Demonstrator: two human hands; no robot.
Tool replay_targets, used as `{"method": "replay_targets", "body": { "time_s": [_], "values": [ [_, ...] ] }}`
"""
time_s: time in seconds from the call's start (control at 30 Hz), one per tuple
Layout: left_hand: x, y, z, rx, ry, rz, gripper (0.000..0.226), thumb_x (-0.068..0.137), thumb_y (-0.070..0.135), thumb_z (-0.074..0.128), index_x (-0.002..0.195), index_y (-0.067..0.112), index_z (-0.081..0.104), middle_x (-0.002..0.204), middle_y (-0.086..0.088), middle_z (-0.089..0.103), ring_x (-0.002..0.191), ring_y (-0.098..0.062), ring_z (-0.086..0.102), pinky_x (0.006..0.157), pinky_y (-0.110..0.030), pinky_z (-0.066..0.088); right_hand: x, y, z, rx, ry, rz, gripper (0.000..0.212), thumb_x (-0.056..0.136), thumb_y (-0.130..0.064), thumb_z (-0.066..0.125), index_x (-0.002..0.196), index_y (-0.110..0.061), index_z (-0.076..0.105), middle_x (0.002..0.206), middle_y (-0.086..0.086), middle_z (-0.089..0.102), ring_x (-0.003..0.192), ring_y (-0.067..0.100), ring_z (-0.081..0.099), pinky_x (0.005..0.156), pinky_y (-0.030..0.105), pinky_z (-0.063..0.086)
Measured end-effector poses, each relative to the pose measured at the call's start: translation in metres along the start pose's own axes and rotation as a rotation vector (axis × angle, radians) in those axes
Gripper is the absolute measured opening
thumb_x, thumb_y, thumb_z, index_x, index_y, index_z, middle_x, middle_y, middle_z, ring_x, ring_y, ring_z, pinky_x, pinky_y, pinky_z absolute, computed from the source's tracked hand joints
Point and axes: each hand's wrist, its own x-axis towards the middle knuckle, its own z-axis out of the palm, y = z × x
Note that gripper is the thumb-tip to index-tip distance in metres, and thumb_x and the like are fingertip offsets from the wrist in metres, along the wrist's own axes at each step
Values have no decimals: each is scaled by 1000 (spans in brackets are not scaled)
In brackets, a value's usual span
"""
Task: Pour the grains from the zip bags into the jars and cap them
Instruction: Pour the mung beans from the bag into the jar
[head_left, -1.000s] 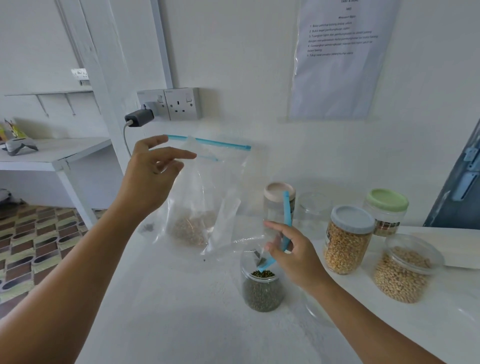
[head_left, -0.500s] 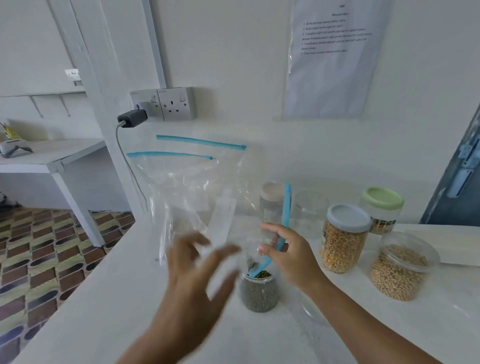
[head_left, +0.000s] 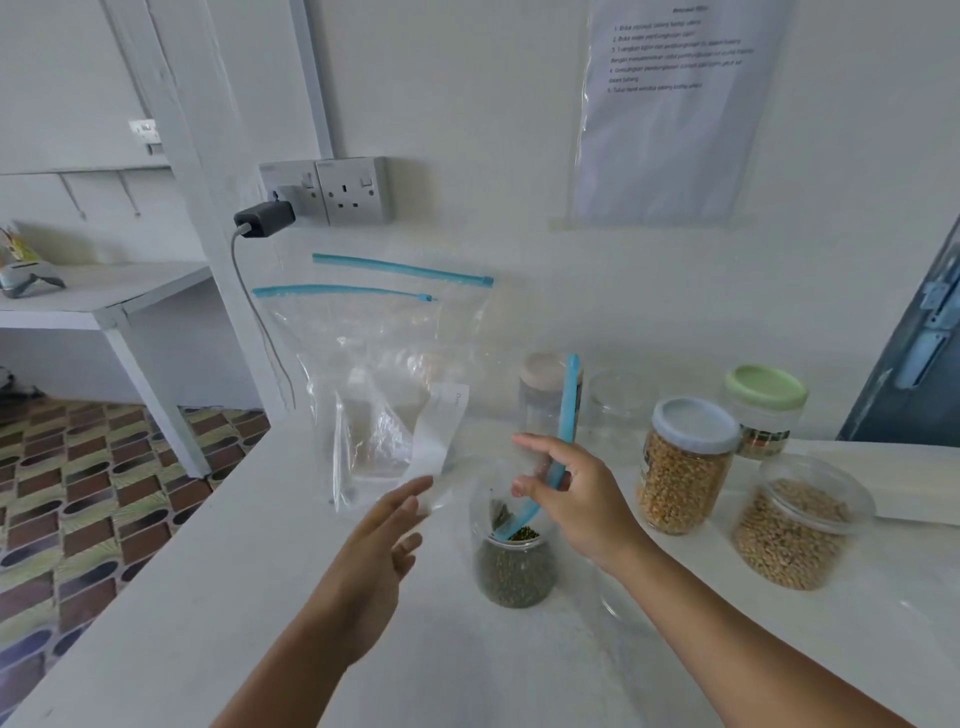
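Note:
A small clear jar (head_left: 511, 571) partly filled with dark green grains stands uncapped at the counter's middle. My right hand (head_left: 582, 509) pinches a clear zip bag (head_left: 566, 431) by its blue zip strip, and the bag's lower end dips into the jar's mouth. My left hand (head_left: 379, 551) hovers with straight fingers just left of the jar, near the bag's loose clear edge, holding nothing. Two clear zip bags (head_left: 384, 353) with blue strips lean against the wall behind.
To the right stand a capped jar of yellow kernels (head_left: 685, 467), a green-lidded jar (head_left: 766, 410) and an uncapped jar of tan grains (head_left: 800, 525). Behind are a beige-lidded jar (head_left: 540, 395) and a clear jar (head_left: 618, 410). The counter's edge (head_left: 156, 571) drops off at left.
My left hand let go of the bag by the wall, dropped down and moved right toward the jar. My right hand kept its grip on the zip strip.

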Motion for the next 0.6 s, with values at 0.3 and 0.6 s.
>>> {"method": "replay_targets", "body": {
  "time_s": [0.3,0.6],
  "values": [
    [26,17,6,-302,29,172,29,86,17,70,112,19,80,105,-8,70,103,-22,61,102,-34,47,-3,-1,-3,-30,-44,1,47,92,-19,78,125,-50,66,115,-13,65,109,12,65,96,26,57],
    [37,56,22,-182,-46,297,24,93,0,67,98,16,84,83,-1,71,72,-8,64,67,-16,52,-5,-1,-2,0,-23,27,46,93,-22,77,126,-52,66,118,-15,66,115,6,63,108,37,53]
  ]
}}
